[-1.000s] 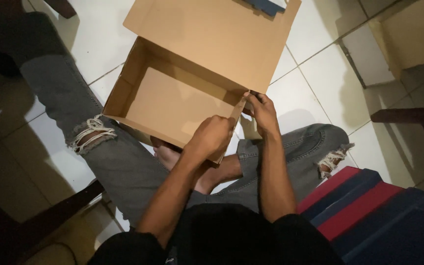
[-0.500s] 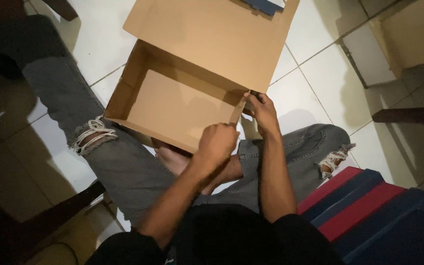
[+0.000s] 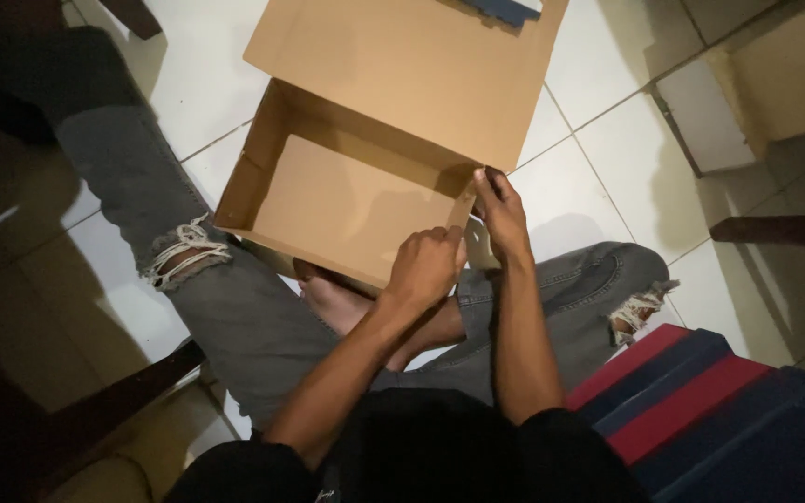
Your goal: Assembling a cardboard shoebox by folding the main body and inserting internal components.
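An open brown cardboard box [image 3: 337, 200] lies on the white tiled floor in front of my crossed legs, its big lid flap [image 3: 412, 65] folded back away from me. My left hand [image 3: 426, 265] grips the near right corner of the box, fingers curled over the wall. My right hand [image 3: 500, 214] pinches the right side wall close to where the lid hinges. Nothing shows inside the box.
My legs in torn grey jeans [image 3: 235, 307] lie under the box's near edge. A red and blue striped cloth [image 3: 701, 410] sits at my right. Dark wooden furniture legs [image 3: 794, 233] and another cardboard piece [image 3: 775, 84] stand at the far right.
My left hand has slid slightly down and toward me along the box's right corner. The right hand keeps its pinch on the side wall.
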